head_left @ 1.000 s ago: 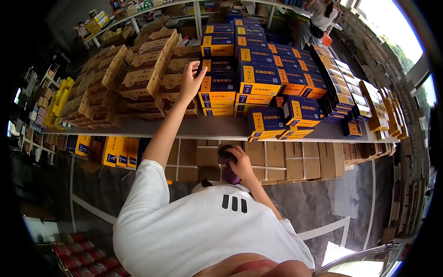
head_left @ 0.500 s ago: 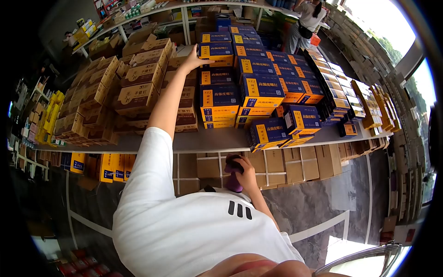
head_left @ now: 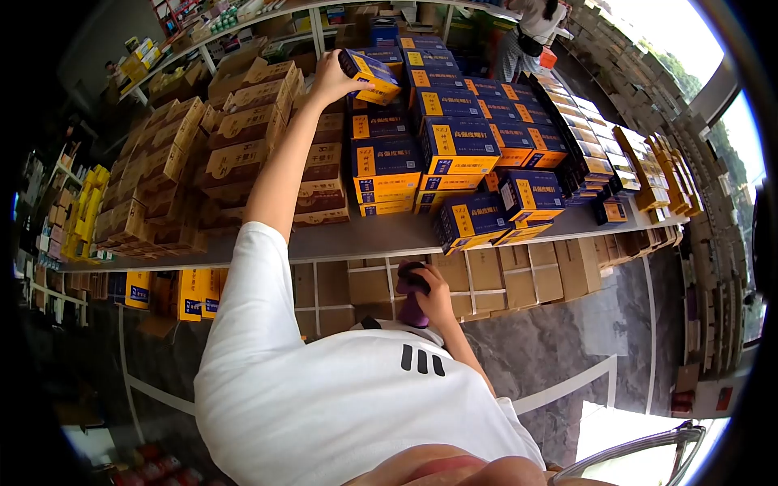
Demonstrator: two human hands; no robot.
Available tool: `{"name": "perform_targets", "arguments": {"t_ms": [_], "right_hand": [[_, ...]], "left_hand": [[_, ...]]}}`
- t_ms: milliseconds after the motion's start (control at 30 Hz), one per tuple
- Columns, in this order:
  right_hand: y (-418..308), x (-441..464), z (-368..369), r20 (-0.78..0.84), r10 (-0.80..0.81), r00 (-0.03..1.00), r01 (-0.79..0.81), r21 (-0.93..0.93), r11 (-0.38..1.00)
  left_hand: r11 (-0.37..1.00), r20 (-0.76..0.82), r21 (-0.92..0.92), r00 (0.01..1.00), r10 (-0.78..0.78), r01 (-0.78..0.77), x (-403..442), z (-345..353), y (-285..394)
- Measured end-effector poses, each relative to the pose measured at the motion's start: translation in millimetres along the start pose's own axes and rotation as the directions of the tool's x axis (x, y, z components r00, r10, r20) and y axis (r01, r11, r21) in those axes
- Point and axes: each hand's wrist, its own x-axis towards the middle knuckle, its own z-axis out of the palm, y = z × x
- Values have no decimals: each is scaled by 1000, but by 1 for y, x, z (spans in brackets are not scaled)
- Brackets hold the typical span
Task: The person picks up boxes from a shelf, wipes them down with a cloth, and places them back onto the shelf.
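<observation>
My left hand [head_left: 331,81] is wrapped round a dark blue and orange screw box [head_left: 371,78], which is tilted above the back of a stack. Beneath and in front of it are stacked boxes of the same kind [head_left: 387,158]. Close to my waist, my right hand [head_left: 438,300] is closed on a purple object with a black part [head_left: 413,311]; its kind is not clear, as my fingers cover some of it.
Brown cartons [head_left: 235,166] are piled left of the blue boxes on the grey table [head_left: 324,245]. Large cardboard cartons [head_left: 478,283] stand under its front edge. A person [head_left: 527,36] is at the back right, near shelving. Yellow boxes [head_left: 646,182] line the right end.
My left hand has raised the screw box off its stack and tipped it. My right hand stays near my waist with the purple object.
</observation>
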Motion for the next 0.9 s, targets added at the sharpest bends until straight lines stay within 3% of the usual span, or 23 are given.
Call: {"name": "perform_targets", "arguments": {"t_ms": [33, 100, 200, 333, 433, 533, 633, 733, 800, 900], "right_hand": [[-3, 1, -1, -14, -9, 1000, 9, 2, 1000], [0, 2, -1, -32, -22, 999, 22, 17, 1000], [-3, 5, -6, -76, -13, 997, 15, 26, 1000], [-2, 7, -5, -93, 32, 995, -26, 68, 997], [-8, 7, -4, -110, 22, 994, -16, 54, 998], [2, -1, 0, -118, 17, 993, -8, 70, 998], [10, -13, 3, -148, 47, 988, -43, 31, 999], [9, -19, 5, -177, 90, 980, -83, 48, 995], [-3, -19, 1, -227, 86, 970, -85, 15, 996], [-24, -12, 0, -348, 31, 937, -57, -63, 996]], "left_hand": [[1000, 0, 5, 1000, -4, 4, -8, -12, 9], [988, -52, -35, 987, -155, 153, -35, -39, 30], [978, -156, -194, 982, -109, 77, -94, -83, 59], [929, -23, -296, 971, -238, 221, -194, -118, 96], [963, 16, -251, 995, -100, 101, -265, -119, 115], [967, 24, -244, 997, -67, 71, -312, -125, 132], [941, 43, -291, 985, -167, 172, -347, -116, 134], [935, 17, -334, 993, -118, 116, -361, -93, 128], [909, 87, -367, 980, -179, 198, -368, -75, 126], [924, 63, -362, 992, -106, 121, -374, -29, 110]]}}
